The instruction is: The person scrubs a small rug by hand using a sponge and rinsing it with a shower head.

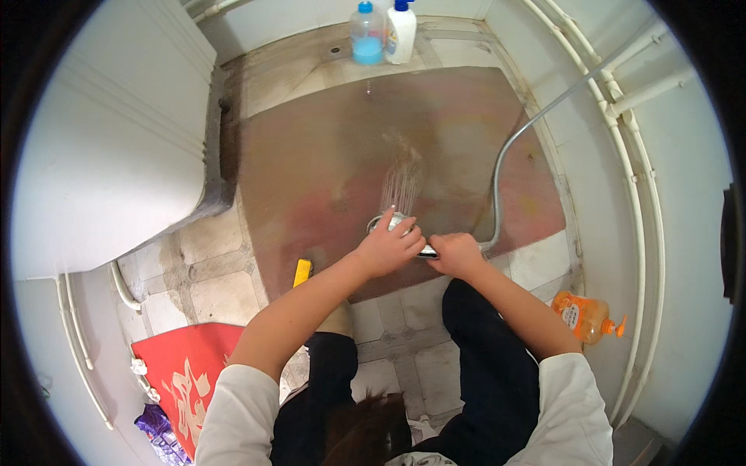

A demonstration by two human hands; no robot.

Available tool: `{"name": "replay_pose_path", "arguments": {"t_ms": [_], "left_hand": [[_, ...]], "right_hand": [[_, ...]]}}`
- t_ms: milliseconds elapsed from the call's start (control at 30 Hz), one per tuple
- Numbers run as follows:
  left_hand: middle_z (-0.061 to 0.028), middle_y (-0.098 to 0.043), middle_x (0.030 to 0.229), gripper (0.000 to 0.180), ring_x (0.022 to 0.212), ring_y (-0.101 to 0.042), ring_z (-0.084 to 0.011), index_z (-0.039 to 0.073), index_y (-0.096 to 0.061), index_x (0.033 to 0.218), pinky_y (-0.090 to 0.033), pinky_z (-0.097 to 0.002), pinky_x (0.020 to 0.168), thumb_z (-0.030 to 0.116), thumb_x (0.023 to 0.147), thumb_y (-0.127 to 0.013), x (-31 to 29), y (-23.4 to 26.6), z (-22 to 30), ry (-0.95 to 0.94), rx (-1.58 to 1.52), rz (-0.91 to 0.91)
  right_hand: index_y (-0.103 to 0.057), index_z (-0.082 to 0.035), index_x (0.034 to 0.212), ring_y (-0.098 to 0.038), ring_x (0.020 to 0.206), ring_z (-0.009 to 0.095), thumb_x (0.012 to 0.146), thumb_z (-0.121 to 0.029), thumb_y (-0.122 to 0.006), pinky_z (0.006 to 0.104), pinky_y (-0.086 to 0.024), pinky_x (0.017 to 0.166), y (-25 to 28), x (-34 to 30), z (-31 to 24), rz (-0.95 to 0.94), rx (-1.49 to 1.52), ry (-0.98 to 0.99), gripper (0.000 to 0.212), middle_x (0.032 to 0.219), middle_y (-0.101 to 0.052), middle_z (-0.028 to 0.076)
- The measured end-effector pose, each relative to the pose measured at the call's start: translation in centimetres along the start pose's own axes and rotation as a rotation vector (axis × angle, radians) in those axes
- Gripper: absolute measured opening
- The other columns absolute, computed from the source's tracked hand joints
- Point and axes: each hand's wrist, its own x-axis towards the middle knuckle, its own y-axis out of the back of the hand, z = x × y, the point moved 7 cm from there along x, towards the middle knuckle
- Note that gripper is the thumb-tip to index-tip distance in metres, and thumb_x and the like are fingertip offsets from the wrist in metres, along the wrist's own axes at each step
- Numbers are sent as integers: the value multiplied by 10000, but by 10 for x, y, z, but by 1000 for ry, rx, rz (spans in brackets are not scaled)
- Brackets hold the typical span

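Red sheet [165, 356] with a pale pattern lies in the lower left of the frame, with a purple packet [159, 429] beside it. Further right, a yellow object [303, 271] shows at the lower edge of the large brown and reddish mat [326, 155]; its kind I cannot tell. Above this mat, a blue bottle [367, 39] and a white bottle [401, 36] stand together. Just below the centre, the left hand [391, 247] touches the shower head [427, 252]; whether it really grasps, I cannot tell. The right hand [458, 255] is clenched around the handle, and a grey hose [496, 194] curves to the upper right. At the right is an orange bottle [589, 318]. In my judgement, the rinsing is only partly done: water [400, 182] meets a narrow middle strip, and much brownish surface seems left.
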Motion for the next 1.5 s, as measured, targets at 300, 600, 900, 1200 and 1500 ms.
{"name": "replay_pose_path", "arguments": {"t_ms": [300, 600, 900, 1200, 1500], "left_hand": [[-15, -517, 915, 403, 1000, -461, -213, 128, -514, 879, -326, -491, 868, 290, 545, -673, 38, 18, -24, -44, -57, -63], [-4, -523, 861, 344, 939, -477, -193, 132, -509, 875, -339, -470, 874, 272, 595, -652, 111, 39, -34, -209, -31, -90], [-5, -504, 822, 260, 907, -482, -185, 141, -504, 872, -334, -475, 878, 240, 655, -607, 141, 54, -55, -275, 31, -166], [-6, -515, 790, 207, 870, -498, -183, 139, -522, 849, -323, -499, 876, 217, 663, -573, 143, 52, -77, -237, 97, -210], [-20, -513, 827, 294, 897, -494, -198, 118, -505, 837, -323, -486, 886, 216, 589, -629, 136, 33, -83, -70, -2, -212]], "right_hand": [[-492, -67, 741, -550, 613, 323, 631, -258, -612, 415, -437, 541, 35, 14, 12, 9, 173, -135, 251, 645, -559, 132], [-477, -24, 995, -522, 904, 335, 694, -291, -584, 407, -422, 772, 121, 7, 48, -42, 280, -106, 417, 977, -536, 196], [-212, -80, 1322, -267, 1229, 312, 655, -176, -668, 402, -271, 993, 601, 13, 113, 950, -962, -248, 814, 1349, -255, 128], [-182, -93, 1342, -157, 1291, 231, 737, -447, -564, 372, -227, 1017, 754, 54, 144, 372, -1315, -920, 799, 1400, -173, 72], [-252, -41, 1308, -238, 1245, 312, 713, -493, -591, 397, -218, 1019, 556, 74, 195, 120, -617, -498, 821, 1364, -210, 174]]}}
